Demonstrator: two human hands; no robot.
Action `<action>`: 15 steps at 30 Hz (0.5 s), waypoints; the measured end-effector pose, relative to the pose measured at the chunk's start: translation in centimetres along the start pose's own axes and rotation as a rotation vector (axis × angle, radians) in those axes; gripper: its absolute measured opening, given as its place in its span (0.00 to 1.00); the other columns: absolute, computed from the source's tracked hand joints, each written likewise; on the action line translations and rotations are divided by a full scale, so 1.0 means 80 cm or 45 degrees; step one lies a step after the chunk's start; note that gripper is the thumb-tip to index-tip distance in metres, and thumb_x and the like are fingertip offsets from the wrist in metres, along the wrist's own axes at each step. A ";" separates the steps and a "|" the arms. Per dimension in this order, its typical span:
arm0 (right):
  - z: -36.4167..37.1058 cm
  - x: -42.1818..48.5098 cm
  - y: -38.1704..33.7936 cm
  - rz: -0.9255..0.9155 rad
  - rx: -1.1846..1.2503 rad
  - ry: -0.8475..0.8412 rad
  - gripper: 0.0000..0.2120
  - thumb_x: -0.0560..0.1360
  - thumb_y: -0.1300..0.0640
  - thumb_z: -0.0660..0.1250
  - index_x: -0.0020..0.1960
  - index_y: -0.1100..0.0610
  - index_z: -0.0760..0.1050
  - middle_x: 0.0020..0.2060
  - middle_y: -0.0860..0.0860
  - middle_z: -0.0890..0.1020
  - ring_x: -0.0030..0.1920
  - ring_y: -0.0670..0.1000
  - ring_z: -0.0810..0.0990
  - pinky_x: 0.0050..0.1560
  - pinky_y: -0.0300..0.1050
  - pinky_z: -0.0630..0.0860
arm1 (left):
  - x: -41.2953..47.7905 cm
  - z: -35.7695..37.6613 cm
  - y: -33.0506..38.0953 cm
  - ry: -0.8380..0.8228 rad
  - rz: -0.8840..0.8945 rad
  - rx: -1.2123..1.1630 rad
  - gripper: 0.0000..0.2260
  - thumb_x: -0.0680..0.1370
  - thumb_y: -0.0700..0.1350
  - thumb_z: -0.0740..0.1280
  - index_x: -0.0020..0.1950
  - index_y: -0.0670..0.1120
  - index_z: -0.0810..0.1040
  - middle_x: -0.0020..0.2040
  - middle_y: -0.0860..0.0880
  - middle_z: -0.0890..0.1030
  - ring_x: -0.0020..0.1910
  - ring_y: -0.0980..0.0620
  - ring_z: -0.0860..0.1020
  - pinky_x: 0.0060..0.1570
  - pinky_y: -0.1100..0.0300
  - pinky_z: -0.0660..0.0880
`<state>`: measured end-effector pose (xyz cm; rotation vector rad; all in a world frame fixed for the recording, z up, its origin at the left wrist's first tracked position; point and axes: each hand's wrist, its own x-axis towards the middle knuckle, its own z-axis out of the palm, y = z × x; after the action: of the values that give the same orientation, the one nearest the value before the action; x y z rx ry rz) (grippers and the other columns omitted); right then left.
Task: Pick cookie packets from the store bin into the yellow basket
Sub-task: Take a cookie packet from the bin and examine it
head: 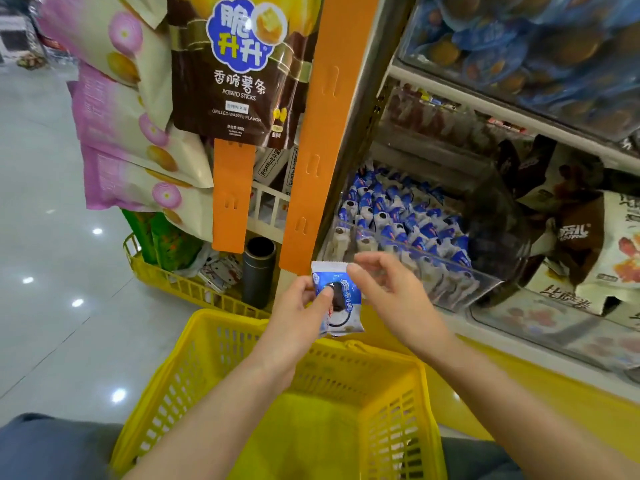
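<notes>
Basket: yellow basket (pixel 194 368) with slotted plastic walls, lowest in view, below both forearms; nothing can be seen inside it.
Packet: one small cookie packet (pixel 341 303), white and blue, with a picture of a dark round sandwich cookie and blue writing too blurred to read; top edge crimped.
Packet place: in the air above the far rim of the basket, in front of the bin.
Left hand: left hand (pixel 298 306) holds the packet, fingers closed on its left side, thumb pressed on the front.
Right hand: right hand (pixel 391 289) just right of the packet, fingers loosely spread, holding nothing; one fingertip is at the top right corner, touching or not I cannot tell.
Bin: clear store bin (pixel 457 289) on the shelf, full of similar blue and white packets.
Writing: brown bag (pixel 239 71) hanging above reads "POTATO STICKS" and "GRILLED WAGYU FLAVOR".
</notes>
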<state>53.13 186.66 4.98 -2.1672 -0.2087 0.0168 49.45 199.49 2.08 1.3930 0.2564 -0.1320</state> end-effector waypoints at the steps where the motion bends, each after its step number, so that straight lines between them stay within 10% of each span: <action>1: 0.005 -0.002 0.003 0.102 0.087 -0.052 0.10 0.75 0.53 0.66 0.55 0.53 0.73 0.43 0.45 0.78 0.43 0.43 0.78 0.45 0.38 0.77 | -0.002 0.000 -0.004 -0.005 -0.007 0.016 0.04 0.80 0.44 0.59 0.50 0.49 0.73 0.44 0.51 0.80 0.35 0.62 0.79 0.29 0.72 0.72; 9: 0.008 -0.019 0.024 0.313 0.404 -0.107 0.08 0.76 0.60 0.65 0.41 0.64 0.75 0.36 0.56 0.77 0.32 0.45 0.76 0.29 0.32 0.75 | -0.008 0.003 -0.019 0.033 -0.071 -0.018 0.07 0.78 0.47 0.62 0.52 0.44 0.75 0.43 0.46 0.81 0.35 0.60 0.79 0.33 0.67 0.73; 15: 0.016 -0.028 0.031 0.201 0.282 -0.224 0.10 0.76 0.54 0.64 0.36 0.52 0.76 0.31 0.50 0.79 0.30 0.45 0.75 0.34 0.42 0.76 | -0.012 0.001 -0.026 0.035 -0.050 -0.104 0.12 0.78 0.46 0.63 0.51 0.36 0.75 0.41 0.42 0.84 0.37 0.50 0.82 0.32 0.61 0.78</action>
<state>51.14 185.98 2.05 -1.9563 -0.1285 0.3079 48.02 198.99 0.32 1.3100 0.3093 -0.1338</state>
